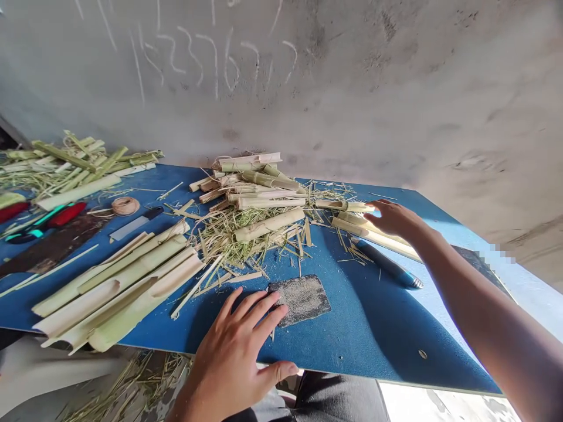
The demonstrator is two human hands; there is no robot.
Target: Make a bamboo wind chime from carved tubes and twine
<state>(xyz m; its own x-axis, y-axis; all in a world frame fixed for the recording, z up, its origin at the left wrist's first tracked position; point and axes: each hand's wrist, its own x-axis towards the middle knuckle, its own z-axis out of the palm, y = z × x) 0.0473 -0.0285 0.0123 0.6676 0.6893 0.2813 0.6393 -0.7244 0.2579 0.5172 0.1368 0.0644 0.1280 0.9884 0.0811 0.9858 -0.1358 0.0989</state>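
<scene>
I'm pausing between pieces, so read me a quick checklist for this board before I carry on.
Right hand at the pale bamboo strips: ok, right against them.
Left hand at the dark gritty sandpaper sheet: ok, fingertips at its edge.
Blue-handled tool with metal tip: ok, lying on the blue board, apart from the right hand.
Loose pale shavings: not ok, scattered across the board.
Sandpaper wear: cannot tell.
</scene>
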